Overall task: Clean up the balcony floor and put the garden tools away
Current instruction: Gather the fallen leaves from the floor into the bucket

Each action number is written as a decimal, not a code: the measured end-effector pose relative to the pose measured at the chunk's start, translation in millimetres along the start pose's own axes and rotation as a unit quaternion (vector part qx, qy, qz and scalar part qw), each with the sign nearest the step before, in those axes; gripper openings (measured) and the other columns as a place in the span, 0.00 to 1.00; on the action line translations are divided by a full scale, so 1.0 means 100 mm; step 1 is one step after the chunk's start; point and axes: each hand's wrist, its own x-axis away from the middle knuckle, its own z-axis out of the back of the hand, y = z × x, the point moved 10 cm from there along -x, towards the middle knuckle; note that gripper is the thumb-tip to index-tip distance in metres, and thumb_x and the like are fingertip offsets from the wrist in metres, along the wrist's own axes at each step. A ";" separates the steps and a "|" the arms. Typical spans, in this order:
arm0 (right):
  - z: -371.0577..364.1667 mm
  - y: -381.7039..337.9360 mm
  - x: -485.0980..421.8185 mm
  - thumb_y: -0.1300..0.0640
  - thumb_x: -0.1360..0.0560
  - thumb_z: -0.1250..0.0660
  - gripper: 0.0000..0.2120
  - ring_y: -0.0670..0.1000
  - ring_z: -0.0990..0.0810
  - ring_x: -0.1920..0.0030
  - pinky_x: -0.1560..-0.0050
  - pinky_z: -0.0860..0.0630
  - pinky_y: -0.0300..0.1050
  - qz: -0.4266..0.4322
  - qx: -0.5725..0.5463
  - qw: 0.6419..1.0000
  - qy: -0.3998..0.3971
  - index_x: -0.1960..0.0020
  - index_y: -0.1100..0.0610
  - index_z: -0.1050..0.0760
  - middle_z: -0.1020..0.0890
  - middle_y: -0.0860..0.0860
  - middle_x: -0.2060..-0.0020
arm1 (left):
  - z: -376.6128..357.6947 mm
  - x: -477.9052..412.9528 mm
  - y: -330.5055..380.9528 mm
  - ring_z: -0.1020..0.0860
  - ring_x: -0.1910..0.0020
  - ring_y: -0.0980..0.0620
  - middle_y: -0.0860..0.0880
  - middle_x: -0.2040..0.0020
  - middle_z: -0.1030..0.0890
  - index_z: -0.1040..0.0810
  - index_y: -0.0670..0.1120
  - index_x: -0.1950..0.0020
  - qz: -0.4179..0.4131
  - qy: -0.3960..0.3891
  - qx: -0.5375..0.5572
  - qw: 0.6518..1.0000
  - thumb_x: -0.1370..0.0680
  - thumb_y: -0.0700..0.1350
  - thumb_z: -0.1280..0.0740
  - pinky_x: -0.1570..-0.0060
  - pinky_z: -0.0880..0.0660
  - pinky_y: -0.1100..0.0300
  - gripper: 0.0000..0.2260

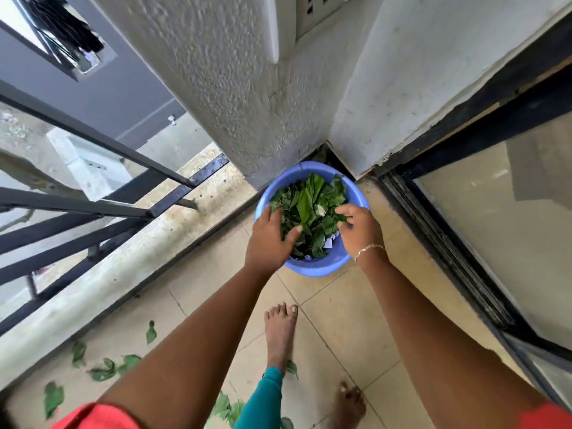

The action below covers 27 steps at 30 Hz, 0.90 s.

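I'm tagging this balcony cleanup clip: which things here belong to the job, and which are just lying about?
Job: blue basin, leaves piled in it, left hand and right hand on that pile, loose leaves on the floor.
Just there: railing, sliding glass door, textured wall.

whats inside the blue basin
The blue basin holds a heap of green leaves with a few white scraps among them. The left hand and right hand touch the heap and cover part of it; the bottom is hidden.
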 end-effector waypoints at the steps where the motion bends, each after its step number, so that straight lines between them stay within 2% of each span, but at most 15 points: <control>1: 0.06 -0.03 0.10 0.69 0.26 0.39 0.15 0.59 0.23 0.46 0.44 0.27 0.51 0.026 0.016 0.999 0.014 0.42 0.59 0.24 0.23 0.59 0.44 | 0.00 0.09 0.02 0.41 0.26 0.42 0.40 0.25 0.41 0.37 0.42 0.26 -0.014 -0.004 -0.036 0.999 0.21 0.55 0.38 0.31 0.40 0.52 0.28; 4: 0.25 -0.15 0.47 0.71 0.28 0.38 0.15 0.60 0.24 0.48 0.46 0.29 0.48 0.089 0.036 0.994 0.049 0.45 0.60 0.22 0.23 0.58 0.46 | 0.06 0.42 0.05 0.43 0.27 0.42 0.40 0.25 0.41 0.37 0.43 0.26 -0.042 0.014 -0.107 0.993 0.21 0.54 0.39 0.32 0.38 0.50 0.26; 6: 0.36 -0.21 0.76 0.71 0.29 0.37 0.14 0.59 0.24 0.48 0.48 0.31 0.44 0.113 0.042 0.991 0.054 0.46 0.60 0.21 0.23 0.57 0.46 | 0.12 0.70 0.08 0.42 0.27 0.43 0.40 0.26 0.40 0.36 0.43 0.27 -0.033 0.022 -0.118 0.992 0.21 0.54 0.39 0.33 0.36 0.51 0.25; 9: 0.55 -0.38 1.31 0.72 0.30 0.36 0.15 0.58 0.23 0.48 0.51 0.35 0.38 0.155 0.052 0.985 0.061 0.48 0.60 0.20 0.22 0.57 0.47 | 0.29 1.30 0.24 0.41 0.28 0.45 0.42 0.26 0.39 0.36 0.45 0.27 -0.013 0.033 -0.109 0.993 0.23 0.62 0.45 0.35 0.34 0.52 0.30; 11: 0.71 -0.58 1.73 0.73 0.31 0.35 0.15 0.59 0.22 0.49 0.50 0.36 0.40 0.203 0.070 0.975 0.057 0.49 0.61 0.20 0.21 0.58 0.47 | 0.46 1.79 0.37 0.39 0.29 0.44 0.41 0.28 0.36 0.34 0.44 0.28 -0.003 0.055 -0.086 0.995 0.30 0.66 0.55 0.36 0.32 0.50 0.39; 12: 0.79 -0.67 1.95 0.73 0.32 0.34 0.14 0.59 0.21 0.49 0.50 0.37 0.39 0.223 0.077 0.970 0.051 0.49 0.62 0.20 0.21 0.58 0.48 | 0.53 2.04 0.42 0.37 0.29 0.43 0.41 0.28 0.35 0.32 0.44 0.29 -0.001 0.070 -0.076 0.995 0.32 0.66 0.57 0.36 0.32 0.50 0.40; 15: 1.03 -0.90 2.60 0.69 0.31 0.35 0.11 0.59 0.20 0.53 0.53 0.39 0.40 0.261 0.112 0.957 0.049 0.52 0.62 0.20 0.20 0.58 0.51 | 0.72 2.83 0.45 0.32 0.33 0.40 0.39 0.33 0.30 0.28 0.42 0.33 0.023 0.121 -0.037 0.992 0.30 0.65 0.54 0.39 0.29 0.48 0.38; 18: 1.17 -1.08 3.17 0.63 0.33 0.37 0.12 0.60 0.20 0.53 0.50 0.37 0.44 0.296 0.147 0.943 0.040 0.52 0.60 0.20 0.20 0.57 0.51 | 0.85 3.50 0.44 0.27 0.38 0.37 0.38 0.38 0.26 0.24 0.41 0.37 0.037 0.166 -0.012 0.985 0.28 0.63 0.50 0.45 0.25 0.47 0.33; 21: 1.20 -1.14 3.65 0.60 0.33 0.39 0.14 0.60 0.20 0.52 0.48 0.30 0.49 0.309 0.175 0.935 0.009 0.51 0.59 0.20 0.20 0.57 0.51 | 0.87 4.12 0.37 0.33 0.32 0.42 0.42 0.33 0.31 0.28 0.44 0.33 0.069 0.172 -0.006 0.983 0.32 0.66 0.57 0.38 0.30 0.52 0.39; 23: 1.19 -1.17 3.96 0.64 0.31 0.36 0.11 0.60 0.21 0.51 0.47 0.29 0.51 0.330 0.200 0.922 -0.007 0.50 0.59 0.20 0.21 0.56 0.50 | 0.86 4.52 0.29 0.36 0.31 0.46 0.45 0.31 0.34 0.31 0.46 0.32 0.090 0.180 -0.001 0.980 0.33 0.67 0.61 0.36 0.33 0.55 0.41; 25: 1.14 -1.16 4.25 0.66 0.31 0.33 0.12 0.59 0.22 0.50 0.46 0.28 0.50 0.346 0.224 0.911 -0.022 0.49 0.58 0.20 0.22 0.55 0.49 | 0.83 4.86 0.19 0.36 0.32 0.49 0.48 0.33 0.34 0.31 0.48 0.32 0.106 0.192 0.012 0.976 0.29 0.67 0.58 0.37 0.34 0.58 0.36; 27: 1.11 -1.16 4.56 0.67 0.35 0.29 0.13 0.56 0.20 0.54 0.51 0.24 0.49 0.384 0.231 0.894 -0.013 0.52 0.56 0.20 0.21 0.54 0.52 | 0.80 5.15 0.03 0.35 0.34 0.51 0.49 0.35 0.33 0.31 0.48 0.34 0.118 0.203 0.027 0.972 0.22 0.62 0.48 0.38 0.35 0.61 0.24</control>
